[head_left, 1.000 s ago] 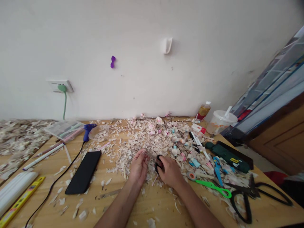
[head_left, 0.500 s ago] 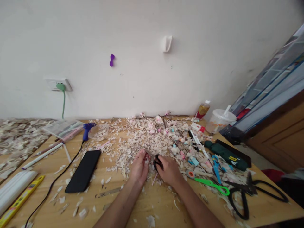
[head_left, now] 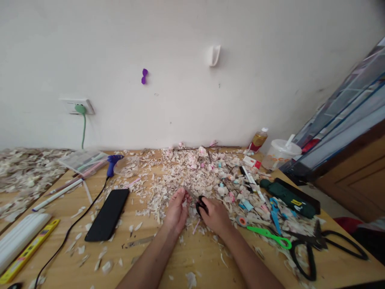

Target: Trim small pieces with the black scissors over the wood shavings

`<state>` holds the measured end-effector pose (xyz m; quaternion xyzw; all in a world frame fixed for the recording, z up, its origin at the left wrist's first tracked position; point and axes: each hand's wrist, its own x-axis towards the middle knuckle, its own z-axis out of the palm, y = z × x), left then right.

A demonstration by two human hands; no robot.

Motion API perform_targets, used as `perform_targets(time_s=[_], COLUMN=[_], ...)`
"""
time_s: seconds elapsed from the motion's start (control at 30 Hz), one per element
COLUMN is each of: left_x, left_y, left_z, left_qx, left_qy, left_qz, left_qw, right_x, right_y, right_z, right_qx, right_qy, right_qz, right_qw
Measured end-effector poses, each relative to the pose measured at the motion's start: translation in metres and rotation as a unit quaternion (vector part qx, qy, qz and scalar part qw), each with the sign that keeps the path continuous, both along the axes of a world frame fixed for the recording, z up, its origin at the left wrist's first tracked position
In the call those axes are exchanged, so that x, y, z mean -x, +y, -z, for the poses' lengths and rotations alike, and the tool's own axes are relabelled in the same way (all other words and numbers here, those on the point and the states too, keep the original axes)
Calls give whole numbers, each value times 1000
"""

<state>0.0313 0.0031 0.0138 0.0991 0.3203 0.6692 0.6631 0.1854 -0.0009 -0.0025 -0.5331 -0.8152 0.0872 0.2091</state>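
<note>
- Leaning both forearms over table [head_left: 192, 267], near edge strewn with only a few scraps.
- Gripping small black scissors [head_left: 201, 205] in right hand [head_left: 215, 216], fingers curled through the loops, blades pointing towards the other hand.
- Holding left hand [head_left: 176, 212] just beside, fingertips gathered at a thin strip [head_left: 188, 194]; grasp too small to tell for sure.
- Flanking the hands: phone [head_left: 107, 214] on the left, green scissors [head_left: 267, 235] and shears [head_left: 313, 249] on the right, all untouched.
- Judging by snippets [head_left: 180, 176] heaped beyond the fingertips, plenty cut already; strip at the blades seemingly not yet cut through.
- Ending at glue gun [head_left: 113, 162], bottle [head_left: 258, 139] and cup [head_left: 279, 154] near the wall.
</note>
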Motion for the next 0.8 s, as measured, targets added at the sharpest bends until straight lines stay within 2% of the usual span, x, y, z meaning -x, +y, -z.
perform_targets(time_s=[0.3, 0.57, 0.8], left_x=[-1, -1, -1], left_y=[1, 0, 2], left_z=[4, 2, 6], left_qx=[-47, -54, -59], left_qy=[87, 111, 145], left_qz=[-22, -24, -21], left_qw=[995, 992, 987], right_x=[-2, 0, -2], right_y=[0, -1, 1], right_z=[1, -5, 0], right_qx=[2, -7, 0], right_qy=[19, 29, 13], right_qz=[2, -8, 2], right_qw=[1000, 1000, 1000])
